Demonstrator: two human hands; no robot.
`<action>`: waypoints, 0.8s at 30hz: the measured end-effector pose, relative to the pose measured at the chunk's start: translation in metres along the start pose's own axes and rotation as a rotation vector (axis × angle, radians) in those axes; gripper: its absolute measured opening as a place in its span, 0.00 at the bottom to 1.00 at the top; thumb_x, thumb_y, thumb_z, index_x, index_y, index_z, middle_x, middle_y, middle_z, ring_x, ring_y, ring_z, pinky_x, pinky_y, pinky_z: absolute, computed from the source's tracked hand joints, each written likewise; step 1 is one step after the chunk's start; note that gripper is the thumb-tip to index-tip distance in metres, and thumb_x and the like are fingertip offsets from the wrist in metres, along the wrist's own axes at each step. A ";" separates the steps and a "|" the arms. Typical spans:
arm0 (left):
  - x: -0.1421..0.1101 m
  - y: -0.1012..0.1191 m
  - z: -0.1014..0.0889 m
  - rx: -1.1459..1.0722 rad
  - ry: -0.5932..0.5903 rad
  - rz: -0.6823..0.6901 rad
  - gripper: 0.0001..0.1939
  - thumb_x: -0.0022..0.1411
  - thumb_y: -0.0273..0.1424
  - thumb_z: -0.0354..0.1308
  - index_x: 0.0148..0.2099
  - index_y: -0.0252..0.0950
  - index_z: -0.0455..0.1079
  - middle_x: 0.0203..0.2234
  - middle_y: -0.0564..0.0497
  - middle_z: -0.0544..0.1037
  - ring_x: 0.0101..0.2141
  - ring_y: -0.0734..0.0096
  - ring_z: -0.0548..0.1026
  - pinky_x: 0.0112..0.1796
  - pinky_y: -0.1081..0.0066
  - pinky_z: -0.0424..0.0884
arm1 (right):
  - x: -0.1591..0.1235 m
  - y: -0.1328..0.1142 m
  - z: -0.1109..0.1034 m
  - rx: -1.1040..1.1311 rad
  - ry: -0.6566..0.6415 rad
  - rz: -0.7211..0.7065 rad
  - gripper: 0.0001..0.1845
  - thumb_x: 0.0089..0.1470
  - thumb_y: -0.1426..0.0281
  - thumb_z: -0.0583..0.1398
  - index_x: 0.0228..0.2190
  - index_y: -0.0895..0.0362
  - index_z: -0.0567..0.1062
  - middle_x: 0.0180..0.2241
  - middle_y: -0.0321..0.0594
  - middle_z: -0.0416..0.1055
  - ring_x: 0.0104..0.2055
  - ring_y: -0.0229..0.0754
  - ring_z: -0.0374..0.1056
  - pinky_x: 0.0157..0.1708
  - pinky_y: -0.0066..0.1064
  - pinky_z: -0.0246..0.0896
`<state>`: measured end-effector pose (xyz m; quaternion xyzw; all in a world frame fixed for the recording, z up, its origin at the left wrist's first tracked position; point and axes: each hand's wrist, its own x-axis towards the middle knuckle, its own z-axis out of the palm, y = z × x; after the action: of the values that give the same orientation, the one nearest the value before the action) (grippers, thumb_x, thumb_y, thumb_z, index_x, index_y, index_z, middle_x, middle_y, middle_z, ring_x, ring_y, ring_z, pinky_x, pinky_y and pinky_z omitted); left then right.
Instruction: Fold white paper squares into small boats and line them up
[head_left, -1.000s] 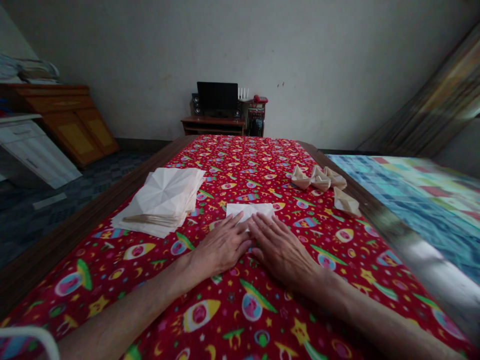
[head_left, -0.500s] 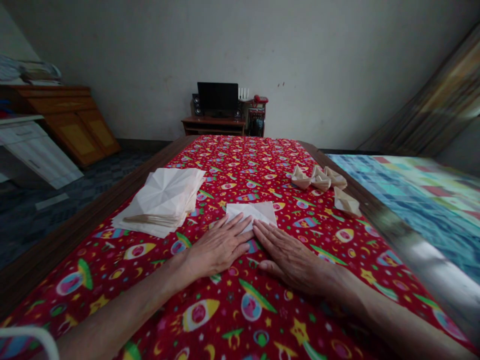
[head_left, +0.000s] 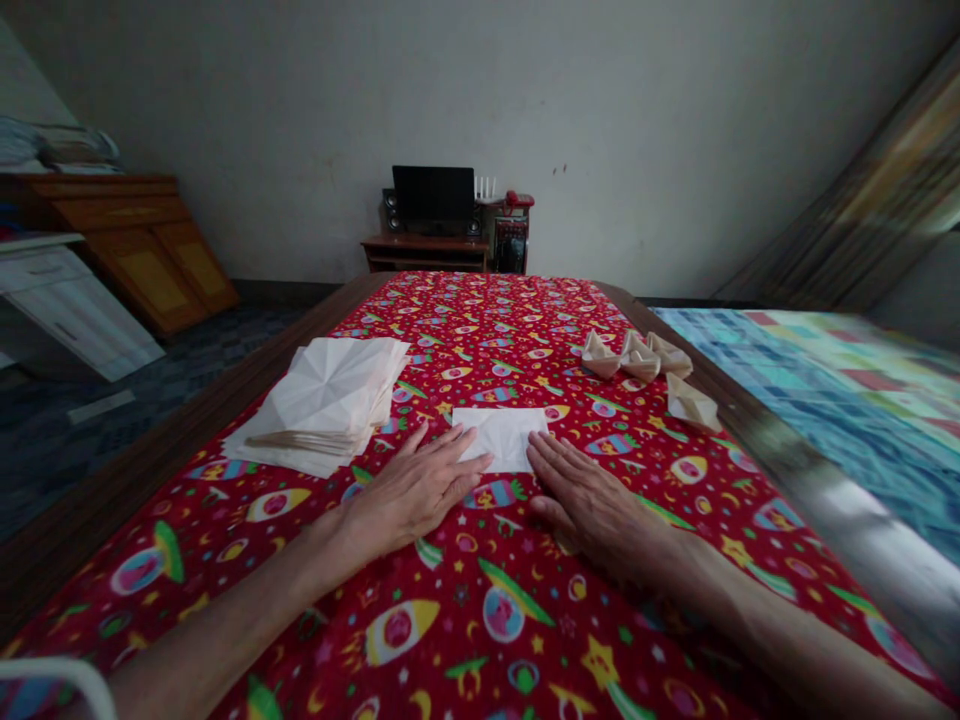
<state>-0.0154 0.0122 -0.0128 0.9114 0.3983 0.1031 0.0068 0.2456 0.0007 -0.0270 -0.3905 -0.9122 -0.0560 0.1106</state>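
A folded white sheet of paper [head_left: 504, 440], now a flat rectangle with crease lines, lies on the red patterned cloth [head_left: 480, 330]. My left hand [head_left: 429, 482] rests flat on its left end, fingers spread. At the right end lies my right hand [head_left: 581, 492], palm down, its fingertips on the paper's edge and its fingers stretched out. Neither hand grips anything. To the left sits a stack of creased paper sheets [head_left: 330, 390]. Several folded paper boats [head_left: 639, 356] stand at the right, with one more paper boat [head_left: 691, 404] nearer to me.
The cloth covers a long table with a dark wooden edge [head_left: 739, 430]. Beyond its far end stands a monitor [head_left: 433, 195] on a small desk. A bed [head_left: 840, 390] is at the right and a wooden cabinet [head_left: 172, 265] at the left. A white curved object [head_left: 75, 670] shows at bottom left.
My hands have slid apart from the middle of the folded paper toward its two ends. More of the paper's surface shows between them. The stack and the paper boats have stayed put.
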 end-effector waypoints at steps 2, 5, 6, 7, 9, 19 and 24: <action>0.014 0.005 0.004 0.021 0.029 0.007 0.22 0.70 0.40 0.36 0.60 0.43 0.61 0.60 0.47 0.62 0.61 0.61 0.57 0.60 0.53 0.47 | 0.012 0.004 0.007 -0.020 0.018 -0.004 0.31 0.64 0.59 0.45 0.58 0.71 0.60 0.60 0.60 0.53 0.64 0.52 0.46 0.60 0.45 0.50; 0.038 0.006 0.014 0.037 0.020 0.021 0.26 0.70 0.42 0.36 0.63 0.36 0.55 0.63 0.43 0.56 0.63 0.60 0.51 0.59 0.54 0.48 | 0.030 0.014 0.015 -0.027 0.030 -0.035 0.30 0.64 0.61 0.44 0.59 0.69 0.58 0.61 0.59 0.52 0.64 0.50 0.46 0.61 0.47 0.47; 0.044 0.004 0.017 0.035 0.008 0.013 0.27 0.70 0.42 0.36 0.64 0.34 0.53 0.63 0.42 0.54 0.63 0.59 0.50 0.59 0.54 0.48 | 0.035 0.018 0.016 -0.032 0.022 -0.028 0.30 0.64 0.61 0.44 0.59 0.69 0.57 0.61 0.60 0.51 0.64 0.50 0.46 0.61 0.48 0.47; 0.049 0.002 0.019 0.031 -0.008 0.004 0.28 0.69 0.43 0.35 0.65 0.34 0.51 0.64 0.42 0.52 0.64 0.59 0.48 0.60 0.54 0.48 | 0.038 0.021 0.016 -0.038 0.012 -0.022 0.30 0.64 0.61 0.43 0.59 0.69 0.57 0.61 0.60 0.51 0.64 0.50 0.46 0.61 0.48 0.47; 0.053 -0.003 0.021 0.029 -0.036 -0.019 0.28 0.69 0.43 0.36 0.66 0.35 0.49 0.64 0.44 0.51 0.64 0.60 0.47 0.60 0.54 0.47 | 0.040 0.026 0.017 -0.047 0.003 -0.006 0.29 0.65 0.62 0.42 0.59 0.69 0.57 0.61 0.59 0.50 0.64 0.49 0.46 0.61 0.47 0.45; 0.033 -0.021 0.015 0.081 -0.032 -0.051 0.29 0.68 0.45 0.37 0.66 0.38 0.49 0.64 0.47 0.50 0.64 0.64 0.48 0.61 0.58 0.42 | 0.033 0.020 0.007 -0.099 -0.032 0.110 0.27 0.63 0.64 0.46 0.57 0.69 0.61 0.61 0.58 0.52 0.63 0.53 0.49 0.60 0.50 0.46; 0.027 -0.029 0.013 0.089 -0.052 -0.104 0.30 0.68 0.47 0.37 0.66 0.38 0.47 0.64 0.47 0.50 0.64 0.63 0.49 0.61 0.59 0.41 | 0.033 0.016 0.002 -0.132 -0.037 0.144 0.26 0.62 0.66 0.49 0.56 0.68 0.62 0.61 0.58 0.53 0.63 0.55 0.49 0.59 0.55 0.45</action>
<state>-0.0154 0.0526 -0.0231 0.8913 0.4490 0.0610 -0.0181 0.2346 0.0356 -0.0209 -0.4624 -0.8780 -0.1005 0.0715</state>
